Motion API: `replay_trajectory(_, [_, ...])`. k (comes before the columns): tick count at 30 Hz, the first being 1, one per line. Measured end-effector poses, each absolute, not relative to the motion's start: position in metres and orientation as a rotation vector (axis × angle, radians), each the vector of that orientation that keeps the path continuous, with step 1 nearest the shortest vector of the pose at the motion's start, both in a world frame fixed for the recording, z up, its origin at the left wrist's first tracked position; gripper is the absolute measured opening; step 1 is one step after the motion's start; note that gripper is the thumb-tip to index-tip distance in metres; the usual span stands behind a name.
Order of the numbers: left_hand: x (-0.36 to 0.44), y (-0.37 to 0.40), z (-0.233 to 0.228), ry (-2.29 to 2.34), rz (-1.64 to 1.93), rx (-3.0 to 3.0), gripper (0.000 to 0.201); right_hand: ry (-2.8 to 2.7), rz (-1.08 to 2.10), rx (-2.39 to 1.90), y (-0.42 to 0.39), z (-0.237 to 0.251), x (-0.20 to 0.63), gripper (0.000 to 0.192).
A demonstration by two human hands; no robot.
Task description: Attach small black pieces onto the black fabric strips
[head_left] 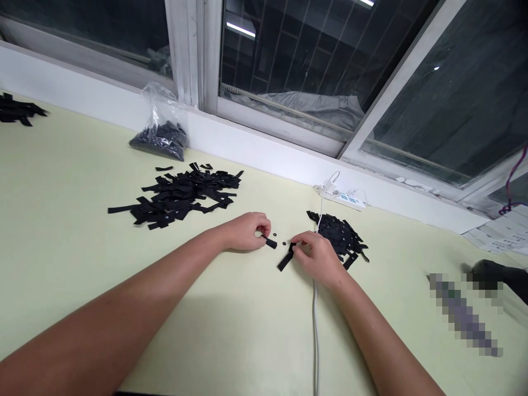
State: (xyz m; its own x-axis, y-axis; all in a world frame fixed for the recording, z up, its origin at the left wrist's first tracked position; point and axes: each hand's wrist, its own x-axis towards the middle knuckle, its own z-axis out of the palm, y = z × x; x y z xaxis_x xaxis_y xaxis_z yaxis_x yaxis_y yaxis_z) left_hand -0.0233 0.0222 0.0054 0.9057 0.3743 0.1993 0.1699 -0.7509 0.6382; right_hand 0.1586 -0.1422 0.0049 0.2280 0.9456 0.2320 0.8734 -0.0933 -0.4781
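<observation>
My left hand [246,231] is closed, its thumb and fingers pinching a short black fabric strip [271,243] that sticks out to the right. My right hand [315,254] is closed on another black fabric strip [285,260], whose free end points down and left over the table. Between the hands, two small dark round pieces [284,243] lie on the table. Left of my left hand spreads a big loose pile of black strips [181,192], a few with small pale marks. A second pile of black strips [340,234] lies just behind my right hand, which partly hides it.
A clear plastic bag [160,135] of dark pieces stands by the window ledge. More black strips [18,109] lie far left. A white power strip [344,199] sits at the back; its cable [316,335] runs under my right hand. A blurred-out object [466,316] lies right.
</observation>
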Motion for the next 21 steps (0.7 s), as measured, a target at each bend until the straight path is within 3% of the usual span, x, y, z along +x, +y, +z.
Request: replay_trajectory(21, [-0.0191, 0.0229, -0.0029, 0.305, 0.509, 2.266, 0.015, -1.6, 0.16, -1.846, -0.1413, 0.0037, 0.151, 0.02])
